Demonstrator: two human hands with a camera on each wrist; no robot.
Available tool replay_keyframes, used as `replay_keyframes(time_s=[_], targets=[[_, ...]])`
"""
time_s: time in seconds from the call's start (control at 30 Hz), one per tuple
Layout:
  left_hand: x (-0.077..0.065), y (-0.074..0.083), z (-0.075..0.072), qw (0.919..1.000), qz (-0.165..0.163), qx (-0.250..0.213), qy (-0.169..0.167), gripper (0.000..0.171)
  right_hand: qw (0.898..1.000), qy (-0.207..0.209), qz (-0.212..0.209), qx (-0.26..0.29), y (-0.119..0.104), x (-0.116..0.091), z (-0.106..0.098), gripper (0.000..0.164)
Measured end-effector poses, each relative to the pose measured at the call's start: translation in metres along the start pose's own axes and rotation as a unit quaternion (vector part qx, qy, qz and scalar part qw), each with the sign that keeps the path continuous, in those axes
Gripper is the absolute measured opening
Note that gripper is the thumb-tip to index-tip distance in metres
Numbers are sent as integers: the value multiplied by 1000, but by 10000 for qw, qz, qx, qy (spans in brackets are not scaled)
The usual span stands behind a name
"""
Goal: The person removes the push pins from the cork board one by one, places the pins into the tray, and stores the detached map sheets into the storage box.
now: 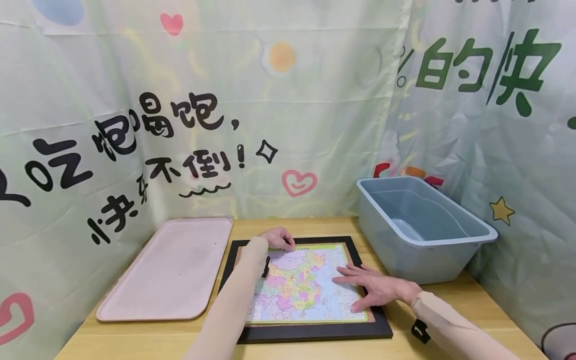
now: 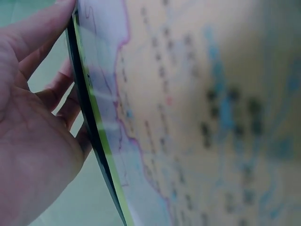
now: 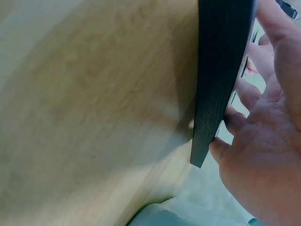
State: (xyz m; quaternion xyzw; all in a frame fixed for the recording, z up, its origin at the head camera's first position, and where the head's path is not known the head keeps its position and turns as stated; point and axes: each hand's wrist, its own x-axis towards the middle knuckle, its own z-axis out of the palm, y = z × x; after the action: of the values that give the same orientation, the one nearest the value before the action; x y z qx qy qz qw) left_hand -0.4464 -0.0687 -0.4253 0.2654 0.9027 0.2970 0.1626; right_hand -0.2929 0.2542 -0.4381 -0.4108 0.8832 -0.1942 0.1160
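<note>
Left sleeve (image 1: 229, 310) is covering much of the left side of the map (image 1: 306, 290) and the black frame (image 1: 315, 332); right hand (image 1: 377, 287) is hiding part of the right side. Map lettering is staying too small to read in the head view and is blurring up close in the left wrist view. Right wrist view is mostly showing bare table (image 1: 135, 342) and the frame's dark, grained edge, with the map's face turning out of sight. Some red and orange bits (image 1: 415, 172) are poking up behind the bin (image 1: 405, 250); can't make out what they are. Both sleeves are running out of the picture.

Map is lying inside the frame on the table, between the tray (image 1: 171, 270) and the bin. It is showing pastel patches of pink, yellow and green with pale blue sea, a yellow-green border and a slight shine. Brown strip (image 1: 371, 314) is showing beside it at right.

Left hand (image 1: 277, 239) is bending its fingers at the far edge; can't tell whether it is pinching anything. Right hand is spreading its fingers wide over the map's right side, gripping nothing.
</note>
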Motion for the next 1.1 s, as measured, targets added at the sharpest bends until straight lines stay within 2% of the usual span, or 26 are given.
replay_keyframes(time_s=[0.43,0.7,0.93,1.1], targets=[[-3,6,1,9998,-4,199,-7,14,10000,57,-26,-25,0,-1,1,70],[-5,10,-3,9991,-244,21,-356,21,10000,42,-65,-27,-1,1,0,70],[-5,10,-7,9981,-343,-158,-494,24,9999,33,-103,-17,0,1,-1,70],[-6,10,-9,9965,-379,-480,-576,25,10000,-2,-80,-29,0,1,0,70]])
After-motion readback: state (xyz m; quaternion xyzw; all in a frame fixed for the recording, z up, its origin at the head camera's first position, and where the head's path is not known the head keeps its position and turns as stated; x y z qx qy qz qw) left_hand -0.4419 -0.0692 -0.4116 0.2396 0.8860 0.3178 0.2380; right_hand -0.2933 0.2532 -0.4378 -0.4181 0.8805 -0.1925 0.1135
